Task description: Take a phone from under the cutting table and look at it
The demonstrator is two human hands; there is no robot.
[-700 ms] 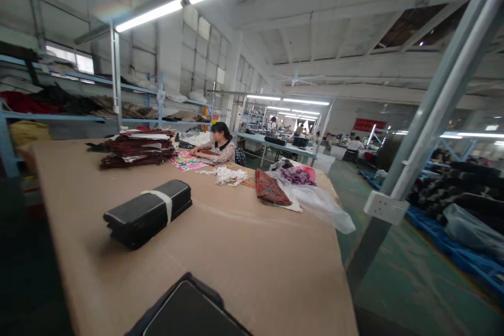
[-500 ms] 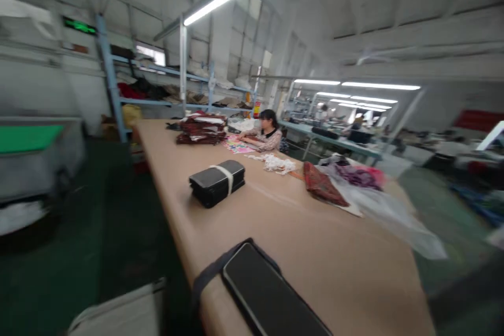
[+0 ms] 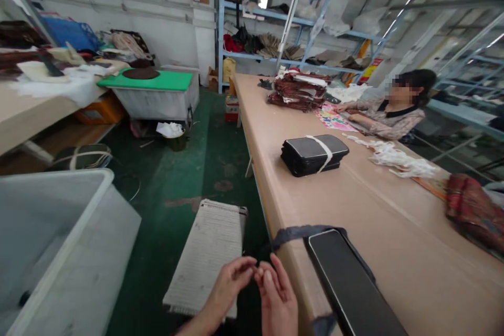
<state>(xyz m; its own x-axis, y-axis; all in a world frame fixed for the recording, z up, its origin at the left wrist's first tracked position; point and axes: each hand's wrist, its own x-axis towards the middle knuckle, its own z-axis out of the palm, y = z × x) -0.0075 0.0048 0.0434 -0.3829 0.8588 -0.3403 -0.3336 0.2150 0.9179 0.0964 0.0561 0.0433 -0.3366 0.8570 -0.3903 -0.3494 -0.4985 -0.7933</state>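
My left hand (image 3: 230,286) and my right hand (image 3: 277,294) meet at the bottom middle, beside the table's near left edge. Both are closed at the fingertips, which touch each other; whatever is pinched there is too small to make out. Just right of them, a long black flat piece with a pale edge line (image 3: 350,278) lies on the table. A dark cloth strip (image 3: 297,232) passes beneath it and over the table edge. Farther along sits a stack of black flat pieces (image 3: 303,152) tied with a white band (image 3: 323,149).
A cloth-covered bench (image 3: 205,257) stands on the floor left of the table (image 3: 271,136). A large white bin (image 3: 94,231) is at the lower left. Across the table a person (image 3: 405,110) sits beside reddish-brown folded material (image 3: 299,89). White strips (image 3: 401,157) and patterned fabric (image 3: 472,210) lie rightward.
The view has swung left and down, so the table appears farther right. Both my hands have come into view at the bottom. The tied stack stays in its place on the table.
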